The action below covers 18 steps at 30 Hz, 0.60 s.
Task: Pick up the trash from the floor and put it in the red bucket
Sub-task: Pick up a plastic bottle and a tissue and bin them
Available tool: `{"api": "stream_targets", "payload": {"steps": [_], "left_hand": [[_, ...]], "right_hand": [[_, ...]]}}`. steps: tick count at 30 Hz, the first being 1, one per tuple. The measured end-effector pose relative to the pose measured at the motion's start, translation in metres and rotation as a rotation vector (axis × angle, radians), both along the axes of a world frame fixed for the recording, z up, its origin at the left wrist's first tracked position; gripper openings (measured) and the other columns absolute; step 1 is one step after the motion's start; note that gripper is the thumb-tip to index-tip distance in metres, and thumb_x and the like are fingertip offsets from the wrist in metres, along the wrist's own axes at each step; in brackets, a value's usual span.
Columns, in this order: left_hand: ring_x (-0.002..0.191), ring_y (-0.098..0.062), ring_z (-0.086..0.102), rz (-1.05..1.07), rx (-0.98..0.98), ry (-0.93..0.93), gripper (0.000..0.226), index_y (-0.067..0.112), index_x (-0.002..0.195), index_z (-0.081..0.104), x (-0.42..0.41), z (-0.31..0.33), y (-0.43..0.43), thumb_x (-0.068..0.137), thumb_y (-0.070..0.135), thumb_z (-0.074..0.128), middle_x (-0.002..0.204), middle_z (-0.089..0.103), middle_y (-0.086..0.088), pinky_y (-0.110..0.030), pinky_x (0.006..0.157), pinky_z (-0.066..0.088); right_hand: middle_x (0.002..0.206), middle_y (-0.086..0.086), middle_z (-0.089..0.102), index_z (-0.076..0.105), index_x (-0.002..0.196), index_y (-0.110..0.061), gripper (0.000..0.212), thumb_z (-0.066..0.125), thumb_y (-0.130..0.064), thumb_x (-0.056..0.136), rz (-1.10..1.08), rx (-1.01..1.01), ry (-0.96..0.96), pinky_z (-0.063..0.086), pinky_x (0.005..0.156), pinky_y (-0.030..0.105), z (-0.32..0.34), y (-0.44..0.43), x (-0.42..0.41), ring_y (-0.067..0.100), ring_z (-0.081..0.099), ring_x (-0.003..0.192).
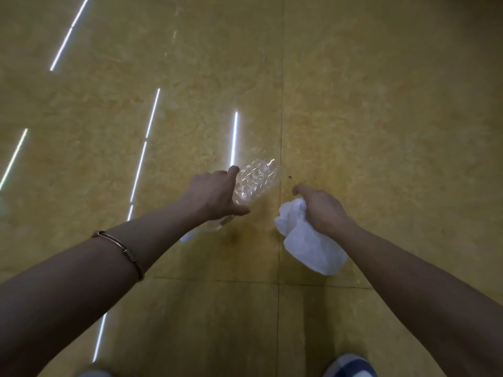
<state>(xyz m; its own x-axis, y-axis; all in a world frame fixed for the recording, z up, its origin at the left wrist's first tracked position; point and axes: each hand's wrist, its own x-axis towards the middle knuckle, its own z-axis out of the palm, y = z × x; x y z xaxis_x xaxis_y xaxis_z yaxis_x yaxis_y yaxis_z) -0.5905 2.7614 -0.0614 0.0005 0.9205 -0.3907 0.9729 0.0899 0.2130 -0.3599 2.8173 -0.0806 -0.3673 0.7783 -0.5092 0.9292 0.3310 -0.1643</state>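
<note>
Over the glossy yellow tiled floor (pixel 353 104), the left hand (pixel 215 195) has its fingers (pixel 233 170) wrapped around a clear ribbed plastic bottle (pixel 255 180). To its right, the right hand (pixel 322 209) is clenched on a crumpled white paper tissue (pixel 307 240), which hangs toward the near side.

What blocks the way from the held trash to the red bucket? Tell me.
Cannot tell: the red bucket is out of view. The left hand holds a clear plastic bottle, the right hand a white crumpled tissue; only bare floor lies ahead.
</note>
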Motion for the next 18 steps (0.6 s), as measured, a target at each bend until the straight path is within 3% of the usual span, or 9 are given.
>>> {"api": "stream_targets", "payload": {"steps": [5, 8, 15, 18], "left_hand": [[0.108, -0.03, 0.059, 0.066, -0.071, -0.03, 0.09, 0.02, 0.137, 0.029, -0.015, 0.033, -0.051, 0.069, 0.067, 0.065, 0.125, 0.06, -0.003, -0.038, 0.08, 0.048], [0.108, -0.031, 0.059, 0.1, -0.124, -0.035, 0.089, 0.021, 0.136, 0.03, -0.027, 0.075, -0.082, 0.069, 0.068, 0.064, 0.124, 0.061, -0.003, -0.038, 0.08, 0.047], [0.108, -0.03, 0.059, 0.246, -0.15, -0.055, 0.095, 0.023, 0.142, 0.023, -0.057, 0.22, -0.121, 0.069, 0.071, 0.062, 0.127, 0.059, -0.002, -0.039, 0.079, 0.047], [0.106, -0.029, 0.06, 0.312, -0.115, -0.06, 0.097, 0.023, 0.143, 0.023, -0.072, 0.294, -0.13, 0.068, 0.071, 0.062, 0.128, 0.059, -0.001, -0.037, 0.076, 0.048]], "right_hand": [[0.101, 0.008, 0.058, 0.061, 0.096, -0.013, 0.018, 0.044, -0.019, 0.095, 0.088, 0.002, -0.081, 0.036, 0.068, 0.031, 0.022, -0.024, -0.011, 0.031, 0.059, 0.095], [0.103, 0.009, 0.057, 0.062, 0.095, -0.012, 0.019, 0.044, -0.02, 0.095, 0.138, -0.037, -0.076, 0.036, 0.067, 0.032, 0.065, -0.039, -0.022, 0.031, 0.058, 0.093], [0.094, -0.002, 0.037, 0.043, 0.087, -0.016, 0.006, 0.045, -0.013, 0.093, 0.147, -0.09, 0.096, 0.032, 0.066, 0.032, 0.224, -0.057, -0.067, 0.021, 0.044, 0.08], [0.097, -0.002, 0.038, 0.04, 0.089, -0.015, 0.006, 0.045, -0.018, 0.09, 0.196, -0.081, 0.12, 0.032, 0.065, 0.032, 0.3, -0.055, -0.082, 0.021, 0.043, 0.077]]}}
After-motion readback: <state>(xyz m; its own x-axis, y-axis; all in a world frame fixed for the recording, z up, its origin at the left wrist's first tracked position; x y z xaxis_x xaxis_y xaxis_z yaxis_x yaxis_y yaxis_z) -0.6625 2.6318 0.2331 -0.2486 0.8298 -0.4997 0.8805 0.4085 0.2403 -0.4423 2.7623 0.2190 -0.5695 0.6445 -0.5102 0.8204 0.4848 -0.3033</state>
